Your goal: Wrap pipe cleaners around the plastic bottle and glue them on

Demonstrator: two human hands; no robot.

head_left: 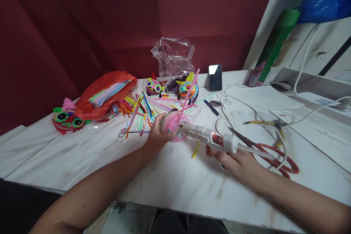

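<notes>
My left hand (158, 134) is wrapped round a pink striped round piece (170, 121) near the middle of the table. A pink pipe cleaner (189, 93) rises from that piece, its top end free. In my right hand (233, 159) is a white glue gun (204, 134), with an orange light showing on its body. The gun's nozzle points left and lies at the right side of the pink piece; whether it touches is too small to tell. A white glue stick (256, 150) sticks out of the gun's rear.
Finished colourful animal faces (154, 86) stand at the back, beside loose pipe cleaners (139, 111) and a red bag (105, 91). A phone (215, 78) leans on the back ledge. Red-handled scissors (274, 153), pliers (279, 124) and white cables (246, 102) lie at right.
</notes>
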